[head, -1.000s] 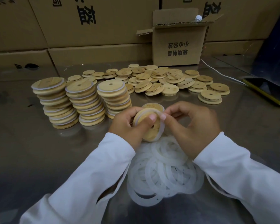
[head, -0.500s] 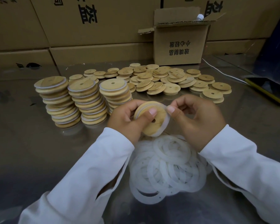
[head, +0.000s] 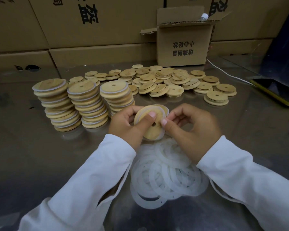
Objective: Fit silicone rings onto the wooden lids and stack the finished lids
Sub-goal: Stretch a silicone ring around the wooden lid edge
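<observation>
Since a second ago: the slack loop of ring (head: 161,137) that hung off the lower right of the lid (head: 153,133) is gone, drawn in against the rim. Your right thumb has come in from the edge to press the face just beside the centre hole. Reads as the ring nearly or fully seated; by my judgement one pass round the edge is left, then this lid goes to the stacks (head: 88,105). Layout on the worktop (head: 40,164): three leaning stacks of finished lids ahead and to your left, the loose lids (head: 173,80) spread beyond them, the ring pile (head: 167,177) directly under your wrists. The lid is held in the air over the far edge of that pile, face tilted toward you. Left hand (head: 123,124): gripping, thumb laid across the face, fingers wrapped behind. Right hand (head: 193,130): curled tight, thumb on the face and fingers tucked behind the right edge. Lid: pale wood disc, small hole at centre. Ring: thin, translucent white, showing as a narrow band along the upper left rim and again at the lower right. Whether it sits flat behind the lid, cannot tell.
</observation>
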Demonstrator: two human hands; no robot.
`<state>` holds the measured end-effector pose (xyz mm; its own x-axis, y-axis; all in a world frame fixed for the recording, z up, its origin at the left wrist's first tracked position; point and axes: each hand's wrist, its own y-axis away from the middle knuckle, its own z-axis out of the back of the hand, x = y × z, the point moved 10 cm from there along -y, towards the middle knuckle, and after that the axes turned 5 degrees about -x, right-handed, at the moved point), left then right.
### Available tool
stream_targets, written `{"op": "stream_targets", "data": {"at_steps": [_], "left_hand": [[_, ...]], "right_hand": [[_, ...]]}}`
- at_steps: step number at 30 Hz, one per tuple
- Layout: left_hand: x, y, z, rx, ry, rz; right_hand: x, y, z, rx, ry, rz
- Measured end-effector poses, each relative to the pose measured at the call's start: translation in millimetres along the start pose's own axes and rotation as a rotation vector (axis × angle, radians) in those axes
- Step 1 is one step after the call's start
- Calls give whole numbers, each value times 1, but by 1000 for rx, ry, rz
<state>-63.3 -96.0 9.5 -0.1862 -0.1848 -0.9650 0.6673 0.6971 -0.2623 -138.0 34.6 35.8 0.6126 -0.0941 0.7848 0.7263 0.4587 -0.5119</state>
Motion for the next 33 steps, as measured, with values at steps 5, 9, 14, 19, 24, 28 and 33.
{"op": "stream_targets", "data": {"at_steps": [5, 9, 14, 19, 24, 28, 33], "left_hand": [[7, 2, -6, 38, 58, 73], [-2, 4, -13, 109, -44, -23], [-10, 4, -14, 137, -104, -85], [-11, 7, -19, 154, -109, -83], [-16, 7, -19, 168, -96, -88], [-18, 5, -17, 163, -90, -92], [-13, 4, -12, 154, -51, -61]], "right_hand": [[3, -3, 7, -33, 40, 40], [6, -2, 0, 15, 52, 64], [3, -7, 6, -3, 49, 13], [0, -10, 12, -32, 95, -18], [-4, -15, 13, -5, 43, -67], [-4, -17, 13, 0, 40, -60], [-1, -14, 11, 2, -2, -28]]}}
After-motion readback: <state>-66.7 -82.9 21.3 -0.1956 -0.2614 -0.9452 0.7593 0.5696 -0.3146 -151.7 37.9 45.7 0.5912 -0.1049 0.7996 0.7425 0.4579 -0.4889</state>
